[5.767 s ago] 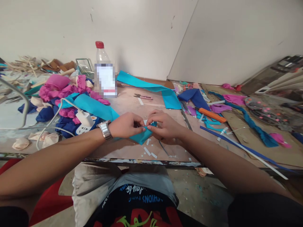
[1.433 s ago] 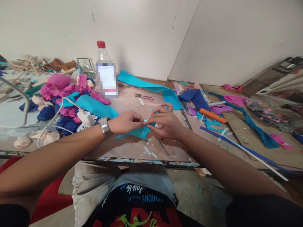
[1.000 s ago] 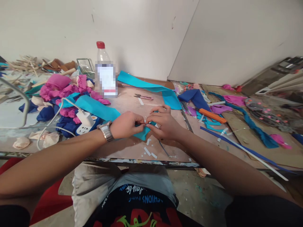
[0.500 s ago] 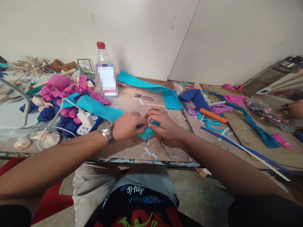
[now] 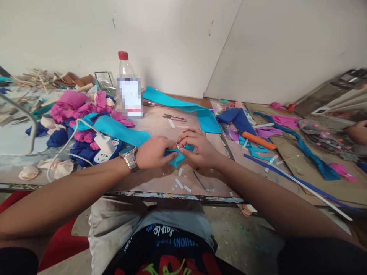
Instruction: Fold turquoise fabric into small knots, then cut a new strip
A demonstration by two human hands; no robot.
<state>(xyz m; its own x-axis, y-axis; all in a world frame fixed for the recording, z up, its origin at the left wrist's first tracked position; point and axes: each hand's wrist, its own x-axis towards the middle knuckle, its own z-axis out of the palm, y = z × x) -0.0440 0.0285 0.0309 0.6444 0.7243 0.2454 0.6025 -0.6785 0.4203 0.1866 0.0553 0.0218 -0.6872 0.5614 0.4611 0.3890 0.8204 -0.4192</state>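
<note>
A turquoise fabric strip bunches between my hands above the table; its long tail runs out leftward past my wrist. My left hand, with a metal watch on the wrist, pinches the strip between thumb and fingers. Opposite it, my right hand grips the same cloth with thumb and index finger, the other fingers curled above. Whatever lies right between the fingertips is too small to make out. Thread snips rest behind my hands, and small white paper scraps lie in front.
A bottle with a red cap stands at the back. On the left are a power strip with a cable and a heap of pink and blue cloth pieces. An orange-handled cutter and more strips lie right. Another person's hand shows far right.
My fingertips have shifted slightly on the turquoise cloth, and my right hand's fingers have lifted and opened a little. The rest of the table looks the same.
</note>
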